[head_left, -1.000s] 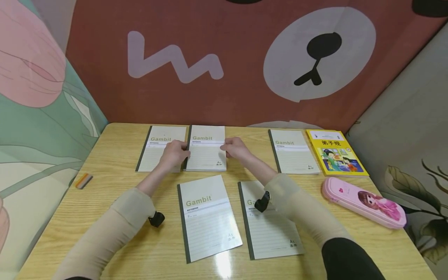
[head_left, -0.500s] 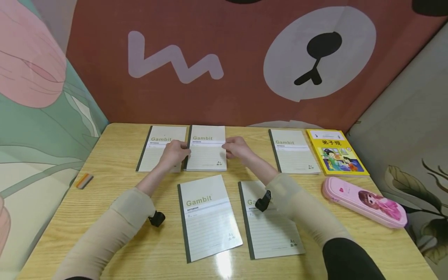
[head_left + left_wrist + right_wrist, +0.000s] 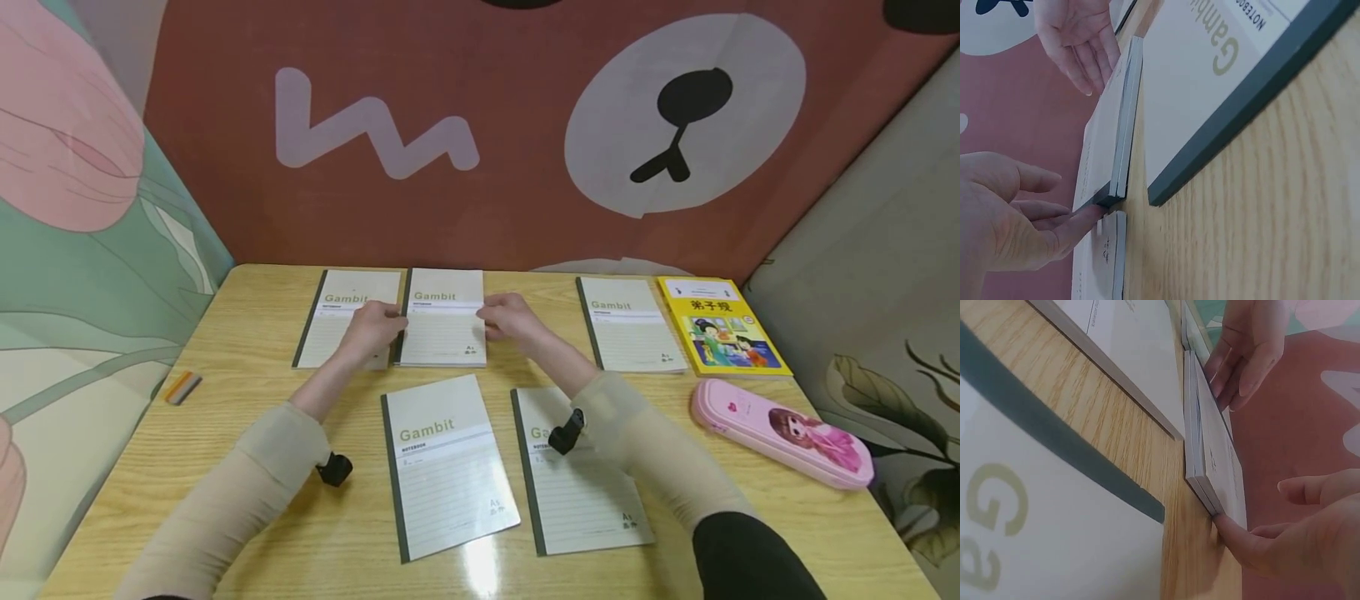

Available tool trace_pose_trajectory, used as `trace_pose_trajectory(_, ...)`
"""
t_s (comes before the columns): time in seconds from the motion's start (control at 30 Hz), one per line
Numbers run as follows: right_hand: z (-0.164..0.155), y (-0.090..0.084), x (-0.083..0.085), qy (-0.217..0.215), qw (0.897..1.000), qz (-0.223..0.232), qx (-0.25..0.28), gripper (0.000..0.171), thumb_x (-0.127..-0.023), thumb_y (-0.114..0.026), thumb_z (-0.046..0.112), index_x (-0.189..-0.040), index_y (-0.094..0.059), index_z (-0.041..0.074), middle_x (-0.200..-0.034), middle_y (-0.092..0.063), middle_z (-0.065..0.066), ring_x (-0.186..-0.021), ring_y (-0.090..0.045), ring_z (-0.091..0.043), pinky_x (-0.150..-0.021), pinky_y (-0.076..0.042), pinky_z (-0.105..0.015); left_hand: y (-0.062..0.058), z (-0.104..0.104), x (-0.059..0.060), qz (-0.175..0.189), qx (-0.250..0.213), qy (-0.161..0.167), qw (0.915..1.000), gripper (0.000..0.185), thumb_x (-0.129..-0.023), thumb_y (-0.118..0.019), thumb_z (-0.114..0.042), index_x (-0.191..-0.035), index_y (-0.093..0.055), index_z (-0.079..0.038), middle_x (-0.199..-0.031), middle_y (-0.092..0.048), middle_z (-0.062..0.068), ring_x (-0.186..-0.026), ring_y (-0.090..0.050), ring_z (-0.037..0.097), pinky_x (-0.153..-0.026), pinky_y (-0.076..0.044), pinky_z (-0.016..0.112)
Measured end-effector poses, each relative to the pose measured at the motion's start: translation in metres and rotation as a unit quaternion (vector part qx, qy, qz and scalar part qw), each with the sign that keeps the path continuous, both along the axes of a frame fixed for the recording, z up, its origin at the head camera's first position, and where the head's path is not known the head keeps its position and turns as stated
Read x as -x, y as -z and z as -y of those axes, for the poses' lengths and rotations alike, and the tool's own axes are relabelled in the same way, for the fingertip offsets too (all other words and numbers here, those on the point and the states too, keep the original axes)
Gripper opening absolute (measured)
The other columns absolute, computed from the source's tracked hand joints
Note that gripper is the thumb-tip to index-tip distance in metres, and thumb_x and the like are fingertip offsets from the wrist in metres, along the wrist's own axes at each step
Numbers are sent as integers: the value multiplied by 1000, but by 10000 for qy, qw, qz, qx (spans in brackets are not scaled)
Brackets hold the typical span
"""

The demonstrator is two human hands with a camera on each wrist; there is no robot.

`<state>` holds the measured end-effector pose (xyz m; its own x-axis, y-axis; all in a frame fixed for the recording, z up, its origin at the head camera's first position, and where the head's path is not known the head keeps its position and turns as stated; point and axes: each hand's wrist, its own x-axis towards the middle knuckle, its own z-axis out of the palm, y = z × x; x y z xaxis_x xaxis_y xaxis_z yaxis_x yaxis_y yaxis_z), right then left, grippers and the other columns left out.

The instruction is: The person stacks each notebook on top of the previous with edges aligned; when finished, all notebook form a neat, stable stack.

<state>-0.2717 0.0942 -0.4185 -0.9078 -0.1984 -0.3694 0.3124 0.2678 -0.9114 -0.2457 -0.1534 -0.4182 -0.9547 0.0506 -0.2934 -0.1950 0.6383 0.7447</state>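
Observation:
A stack of two Gambit notebooks (image 3: 442, 329) lies at the back middle of the wooden table (image 3: 240, 358). My left hand (image 3: 375, 327) touches its dark spine edge, and my right hand (image 3: 508, 317) touches its right edge. In the left wrist view, the straight fingers of my left hand (image 3: 1016, 219) press against the stack (image 3: 1119, 131), with my right hand (image 3: 1079, 37) beyond it. In the right wrist view, a fingertip of my right hand (image 3: 1285, 531) meets the lower edge of the stack (image 3: 1210, 444), and my left hand (image 3: 1247, 344) rests with straight fingers on the far side.
Single Gambit notebooks lie at the back left (image 3: 337, 321), the back right (image 3: 626, 325), the front middle (image 3: 442, 462) and the front right (image 3: 577, 492). A yellow picture book (image 3: 720, 327) and a pink pencil case (image 3: 780, 433) sit at the right. A small eraser (image 3: 180, 387) lies at the left.

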Motion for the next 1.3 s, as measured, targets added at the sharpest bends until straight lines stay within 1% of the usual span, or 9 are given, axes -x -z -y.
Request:
trace_pose_trajectory(0.13, -10, -6, -9, -176, 9996, -213, 13, 65, -104, -54, 11, -160, -25, -5, -167, -30, -22, -150, -40, -38, -121, -44, -47, -3, 9, -4, -173, -176, 207, 9995, 58, -107, -48, -27, -157, -38, -1, -151, -54, 21, -129, -62, 36, -108, -55, 48)
trace_pose_trajectory(0.23, -22, -12, -19, -324, 9983, -465, -99, 66, -105, -53, 15, -161, -24, -3, -165, -33, -24, -148, -42, -40, -120, -44, -51, -9, 19, -12, -343, -268, 314, 9986, 59, -109, -45, -33, -160, -35, -4, -152, -53, 21, -129, -63, 38, -106, -56, 48)
trace_pose_trajectory(0.33, -33, -15, -30, -522, 9965, -627, -191, 64, -106, -51, 19, -161, -25, -1, -159, -41, -27, -144, -46, -43, -117, -46, -54, -16, 30, -24, -282, -458, 259, 9982, 63, -111, -36, -44, -157, -38, -2, -152, -53, 22, -131, -61, 39, -107, -56, 49)
trace_pose_trajectory(0.47, -42, -17, -49, -822, 9942, -645, -249, 61, -108, -48, 23, -161, -27, 0, -156, -44, -29, -140, -49, -45, -113, -50, -55, -23, 43, -46, 96, -752, 234, 9968, 77, -110, -21, -55, -156, -35, 5, -155, -47, 28, -138, -52, 44, -110, -53, 52)
trace_pose_trajectory(0.6, -41, -19, -73, -1155, 9926, -330, -171, 60, -109, -46, 26, -161, -27, 2, -159, -40, -27, -140, -48, -45, -108, -54, -53, -24, 51, -73, 548, -678, 538, 9947, 80, -110, -15, -56, -160, -24, 6, -159, -37, 33, -142, -45, 49, -107, -55, 53)
trace_pose_trajectory(0.77, -33, -18, -97, -1435, 9895, 147, 38, 58, -110, -43, 30, -160, -30, 1, -163, -34, -25, -146, -43, -46, -107, -54, -55, -23, 50, -101, 1126, -795, 616, 9885, 79, -111, -16, -54, -159, -22, 10, -157, -34, 35, -130, -56, 46, -97, -61, 47)
trace_pose_trajectory(1.03, -21, -18, -132, -1126, 9909, 739, 48, 58, -110, -42, 32, -158, -34, 1, -164, -33, -23, -150, -37, -44, -105, -56, -56, -17, 40, -126, 1601, -1263, 96, 9789, 80, -111, -15, -51, -155, -22, 16, -144, -46, 37, -94, -74, 28, -81, -65, 41)
trace_pose_trajectory(1.17, -17, -21, -143, -974, 9916, 854, 36, 58, -109, -45, 33, -158, -35, 3, -164, -33, -21, -150, -37, -44, -103, -56, -58, -21, 38, -134, 1765, -1594, -6, 9713, 82, -111, -16, -53, -155, -21, 16, -142, -48, 40, -96, -76, 32, -82, -65, 43)
trace_pose_trajectory(1.3, -14, -21, -146, -719, 9921, 1019, 139, 58, -108, -47, 31, -157, -36, 3, -162, -34, -21, -149, -37, -44, -103, -55, -60, -27, 32, -135, 1943, -1881, 78, 9627, 84, -110, -18, -56, -158, -15, 14, -151, -38, 42, -101, -76, 36, -85, -65, 45)
